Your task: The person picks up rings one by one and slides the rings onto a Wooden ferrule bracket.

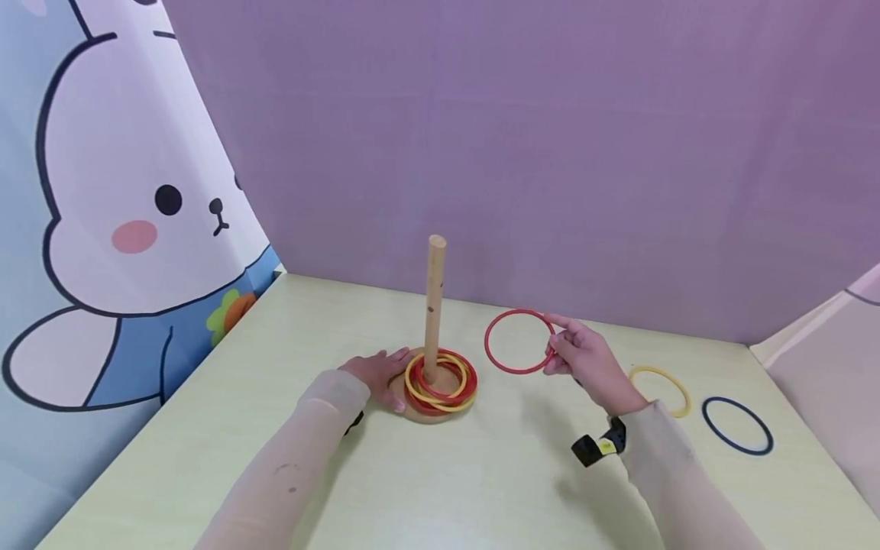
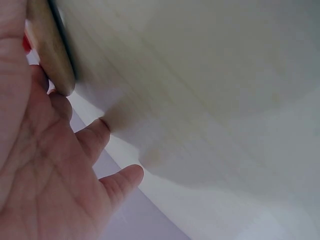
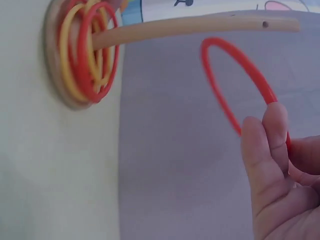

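Dark-blue plastic-looking ring (image 1: 755, 452) lying loose on the table (image 1: 440, 489), lower right of frame. Mid-frame, the left hand (image 1: 378, 378) has fingers spread against a round wooden base (image 1: 429, 418); the right hand (image 1: 587, 363) pinches a red plastic-looking ring (image 1: 517, 372) right of the upright wooden peg (image 1: 434, 305). Carrying step, I reckon; next calls for raising it overtop.

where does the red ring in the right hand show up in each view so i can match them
Head: the red ring is right of and below centre, in the right hand.
Left wrist: not in it.
Right wrist: right of centre, upper half.
Shared landmark: the wooden base, near centre in head, upper left in both wrist views.
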### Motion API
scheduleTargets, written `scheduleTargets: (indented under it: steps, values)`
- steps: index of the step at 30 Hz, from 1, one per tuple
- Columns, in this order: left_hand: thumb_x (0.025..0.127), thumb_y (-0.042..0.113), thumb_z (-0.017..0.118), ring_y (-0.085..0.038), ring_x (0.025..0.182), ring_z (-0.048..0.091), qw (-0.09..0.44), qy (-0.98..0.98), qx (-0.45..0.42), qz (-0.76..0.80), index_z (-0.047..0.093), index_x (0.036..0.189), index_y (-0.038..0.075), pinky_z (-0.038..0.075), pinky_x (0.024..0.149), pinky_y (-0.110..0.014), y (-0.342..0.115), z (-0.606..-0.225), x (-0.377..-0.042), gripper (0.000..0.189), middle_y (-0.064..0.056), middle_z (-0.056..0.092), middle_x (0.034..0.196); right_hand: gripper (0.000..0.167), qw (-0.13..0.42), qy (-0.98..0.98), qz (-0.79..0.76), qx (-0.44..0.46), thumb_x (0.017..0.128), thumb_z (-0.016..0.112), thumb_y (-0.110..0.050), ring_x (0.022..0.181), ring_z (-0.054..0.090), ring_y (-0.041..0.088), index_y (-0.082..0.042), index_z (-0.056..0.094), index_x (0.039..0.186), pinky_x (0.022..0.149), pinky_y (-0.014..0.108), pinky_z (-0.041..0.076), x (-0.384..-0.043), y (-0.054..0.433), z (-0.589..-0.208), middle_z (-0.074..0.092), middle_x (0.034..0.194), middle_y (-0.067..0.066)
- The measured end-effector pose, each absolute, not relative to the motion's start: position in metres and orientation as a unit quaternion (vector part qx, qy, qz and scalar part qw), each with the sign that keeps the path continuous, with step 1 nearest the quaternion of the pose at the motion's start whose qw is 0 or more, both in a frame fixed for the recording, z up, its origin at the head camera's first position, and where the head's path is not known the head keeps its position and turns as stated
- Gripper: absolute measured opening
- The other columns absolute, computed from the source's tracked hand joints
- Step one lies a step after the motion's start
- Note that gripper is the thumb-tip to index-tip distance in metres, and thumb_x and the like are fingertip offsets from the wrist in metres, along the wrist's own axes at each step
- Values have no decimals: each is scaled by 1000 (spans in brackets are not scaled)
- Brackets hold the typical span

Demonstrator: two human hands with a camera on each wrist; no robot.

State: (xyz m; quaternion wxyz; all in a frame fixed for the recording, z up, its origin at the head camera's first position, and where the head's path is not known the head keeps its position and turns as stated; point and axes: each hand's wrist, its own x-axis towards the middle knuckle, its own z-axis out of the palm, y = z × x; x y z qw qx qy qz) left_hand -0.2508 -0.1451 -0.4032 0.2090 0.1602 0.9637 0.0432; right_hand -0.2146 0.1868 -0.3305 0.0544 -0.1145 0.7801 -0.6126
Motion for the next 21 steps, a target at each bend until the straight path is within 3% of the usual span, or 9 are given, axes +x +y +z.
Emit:
scheduleTargets:
  steps: [13, 21]
  values:
    - [78, 52, 72, -29, 144, 20, 213, 964, 150, 43, 22, 154, 26, 32, 105, -57, -145, -409, -256, 95, 4, 19, 159, 54, 31, 756, -637, -148, 101, 46, -8, 76, 65, 12, -5, 26, 151, 80, 28, 55, -214, 154, -293, 52, 98, 13]
    - [78, 52, 72, -29, 143, 21, 209, 965, 152, 45, 23, 154, 26, 31, 106, -56, -145, -406, -254, 94, 5, 20, 159, 55, -16, 686, -708, -168, 100, 47, -4, 73, 65, 11, -7, 27, 151, 78, 27, 55, -209, 135, -274, 53, 92, 8]
